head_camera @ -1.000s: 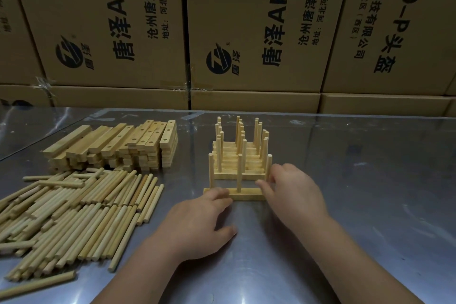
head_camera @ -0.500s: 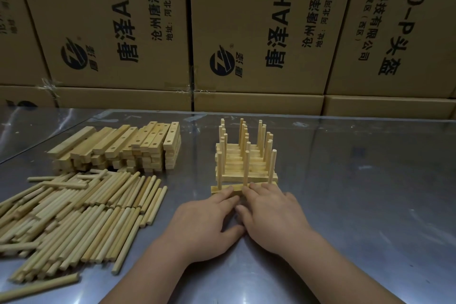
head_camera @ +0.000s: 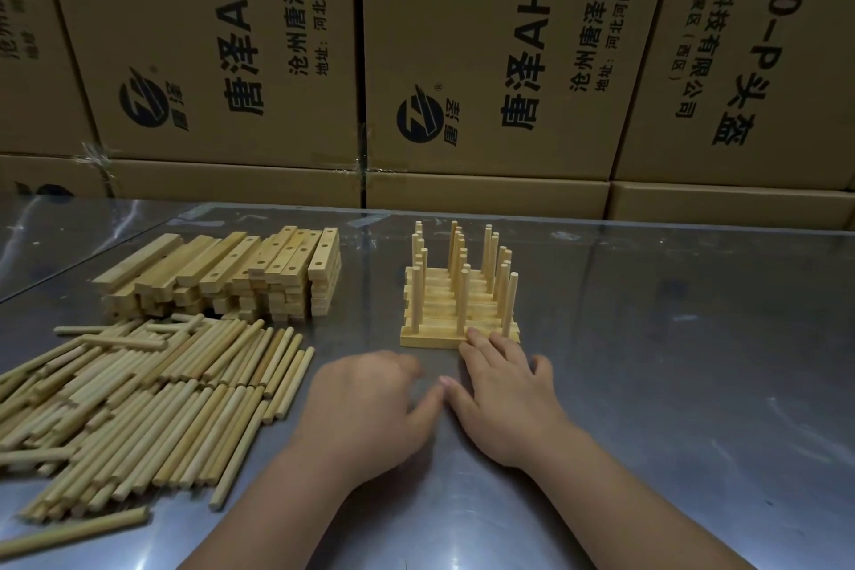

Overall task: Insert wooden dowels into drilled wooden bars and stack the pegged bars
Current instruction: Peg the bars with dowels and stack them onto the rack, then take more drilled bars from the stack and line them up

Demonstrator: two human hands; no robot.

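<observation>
A row of pegged bars [head_camera: 458, 301] stands mid-table, each bar bearing three upright dowels. The nearest pegged bar [head_camera: 430, 337] lies flush against the others. My right hand [head_camera: 502, 389] lies flat on the table, its straight fingertips touching that bar's front right part. My left hand [head_camera: 365, 407] has drawn back from the bar; it is blurred, relaxed and holds nothing. Loose dowels [head_camera: 152, 389] are heaped at the left. Behind them sits a stack of drilled bars [head_camera: 245, 275].
The work surface is a shiny metal table [head_camera: 671, 384]. Printed cardboard boxes [head_camera: 486, 60] form a wall along its far edge. A single dowel [head_camera: 74, 532] lies apart near the front left corner.
Both hands pushed the nearest pegged bar back against the row. My left hand has since pulled away from it toward the left; my right hand's fingertips stay on the bar.
</observation>
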